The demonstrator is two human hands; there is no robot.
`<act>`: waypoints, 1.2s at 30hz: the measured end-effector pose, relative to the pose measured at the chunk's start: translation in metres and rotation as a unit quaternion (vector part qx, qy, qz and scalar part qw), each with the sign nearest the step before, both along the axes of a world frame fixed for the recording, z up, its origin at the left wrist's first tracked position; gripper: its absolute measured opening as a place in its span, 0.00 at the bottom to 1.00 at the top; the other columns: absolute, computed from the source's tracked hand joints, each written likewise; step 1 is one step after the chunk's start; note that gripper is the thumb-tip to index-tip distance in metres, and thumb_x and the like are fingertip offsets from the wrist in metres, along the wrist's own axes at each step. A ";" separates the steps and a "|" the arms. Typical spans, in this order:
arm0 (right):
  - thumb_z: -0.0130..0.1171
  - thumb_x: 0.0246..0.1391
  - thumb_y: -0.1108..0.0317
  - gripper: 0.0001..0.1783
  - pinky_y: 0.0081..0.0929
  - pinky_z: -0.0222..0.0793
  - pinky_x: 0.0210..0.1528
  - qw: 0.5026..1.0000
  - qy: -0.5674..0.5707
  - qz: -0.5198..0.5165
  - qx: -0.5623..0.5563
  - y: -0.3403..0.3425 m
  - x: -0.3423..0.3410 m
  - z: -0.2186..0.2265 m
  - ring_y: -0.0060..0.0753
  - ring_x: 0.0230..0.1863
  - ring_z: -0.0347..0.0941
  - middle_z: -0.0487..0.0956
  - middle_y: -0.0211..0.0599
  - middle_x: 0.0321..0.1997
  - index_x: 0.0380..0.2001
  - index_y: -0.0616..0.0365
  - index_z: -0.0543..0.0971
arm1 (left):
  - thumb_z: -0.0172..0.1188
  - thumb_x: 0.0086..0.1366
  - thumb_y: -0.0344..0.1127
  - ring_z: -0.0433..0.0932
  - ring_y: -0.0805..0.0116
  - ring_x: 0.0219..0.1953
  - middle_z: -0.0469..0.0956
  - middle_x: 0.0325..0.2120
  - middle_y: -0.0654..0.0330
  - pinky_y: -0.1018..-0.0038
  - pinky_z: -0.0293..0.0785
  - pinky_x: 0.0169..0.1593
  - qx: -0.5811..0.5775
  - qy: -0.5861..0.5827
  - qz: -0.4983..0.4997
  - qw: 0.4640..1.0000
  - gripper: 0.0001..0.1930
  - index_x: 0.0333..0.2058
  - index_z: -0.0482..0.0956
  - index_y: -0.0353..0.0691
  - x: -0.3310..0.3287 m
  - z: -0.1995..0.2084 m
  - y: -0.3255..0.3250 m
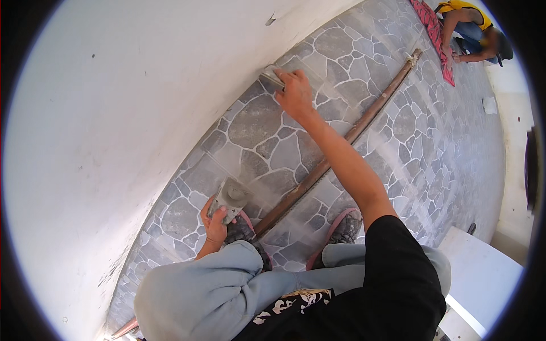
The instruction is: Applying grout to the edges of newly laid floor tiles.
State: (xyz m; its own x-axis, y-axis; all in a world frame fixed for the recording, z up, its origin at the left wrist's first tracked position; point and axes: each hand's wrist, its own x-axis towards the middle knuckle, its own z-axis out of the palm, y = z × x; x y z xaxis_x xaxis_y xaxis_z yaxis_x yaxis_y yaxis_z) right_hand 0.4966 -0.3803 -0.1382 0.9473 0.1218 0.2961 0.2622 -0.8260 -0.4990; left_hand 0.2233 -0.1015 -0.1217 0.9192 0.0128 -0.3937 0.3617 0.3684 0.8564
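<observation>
My left hand [214,227] is closed around the edge of a grey, roughly square board [225,213], held above the floor by my left shoe. On the board sits a round, wet-looking grey patch of paste [235,194]. Farther ahead, my right hand [297,95] reaches to where the floor meets the wall. Its fingers grip a flat grey scraper-like tool [272,78], whose far end is at the base of the wall. The hand hides part of this tool, so its exact kind is unclear.
A long brown pole [352,133] lies diagonally across the stone-patterned floor [250,122], passing under my right arm. The white wall [131,96] rises on the left. At far right, another person [469,31] crouches by a red patterned cloth [435,40]. A white panel [478,267] stands lower right.
</observation>
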 end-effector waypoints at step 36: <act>0.63 0.36 0.76 0.28 0.41 0.70 0.49 0.993 -0.002 0.045 0.112 0.042 -0.040 0.005 0.48 0.44 0.72 0.82 0.44 0.42 0.47 0.59 0.81 | 0.56 0.60 0.39 0.79 0.65 0.25 0.80 0.30 0.50 0.76 0.74 0.25 0.013 0.010 0.018 1.000 0.23 0.48 0.73 0.25 0.003 0.003 -0.008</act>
